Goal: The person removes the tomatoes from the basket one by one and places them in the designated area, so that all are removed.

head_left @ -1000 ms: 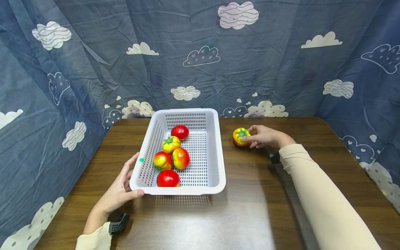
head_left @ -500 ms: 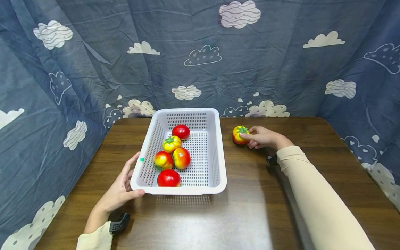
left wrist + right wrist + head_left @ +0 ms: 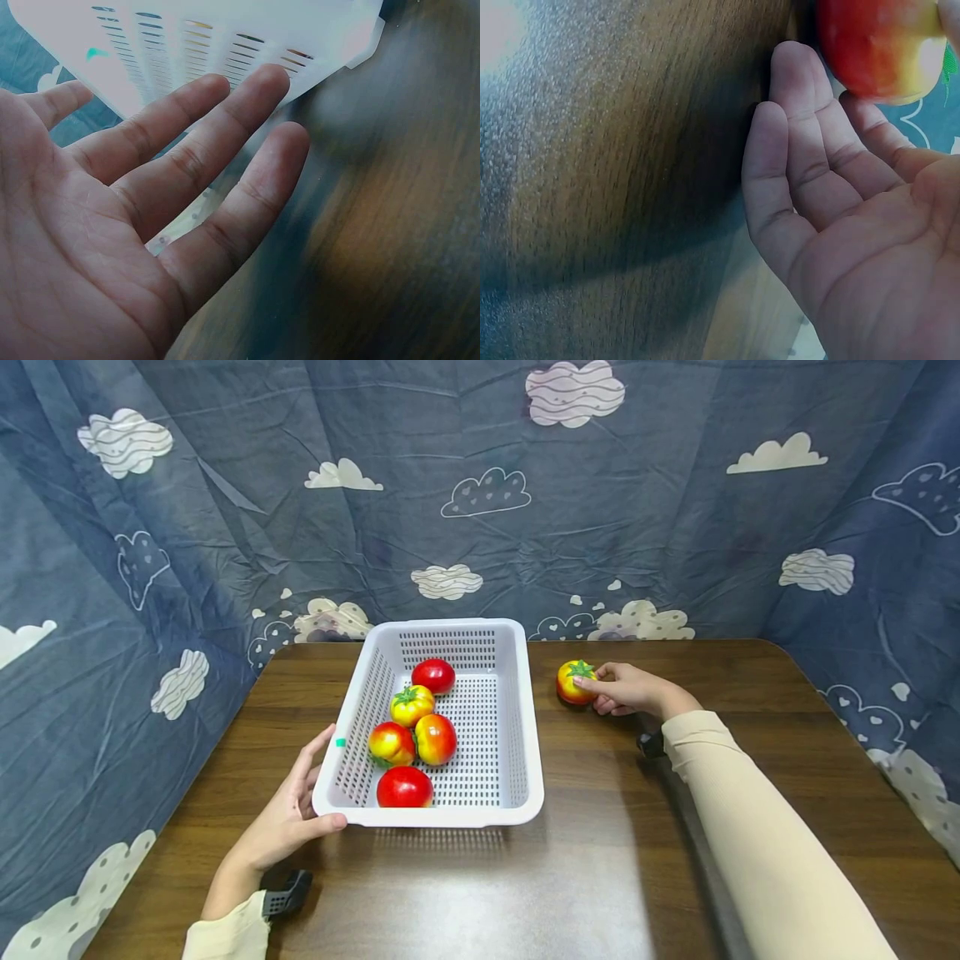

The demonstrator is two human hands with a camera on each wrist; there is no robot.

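Right hand (image 3: 637, 690): thumb and fingers pinch a red-yellow tomato (image 3: 569, 687), right of white basket (image 3: 435, 817); on surface (image 3: 600, 793) or just above, cannot tell. Left hand (image 3: 281, 827): fingers loosely extended by basket's left wall, thumb on near rim. Five fruits (image 3: 436, 740) inside.

In front of you lies a dark brown wood-grain tabletop (image 3: 600, 860), its far corners rounded, with pale glare (image 3: 480, 893) on its near part. Beyond the far edge you see a creased blue-grey cloth (image 3: 420, 427), which also hangs on your left and right. Pale clouds (image 3: 573, 395) are printed over it, some wavy-lined, some dotted, others only outlined.
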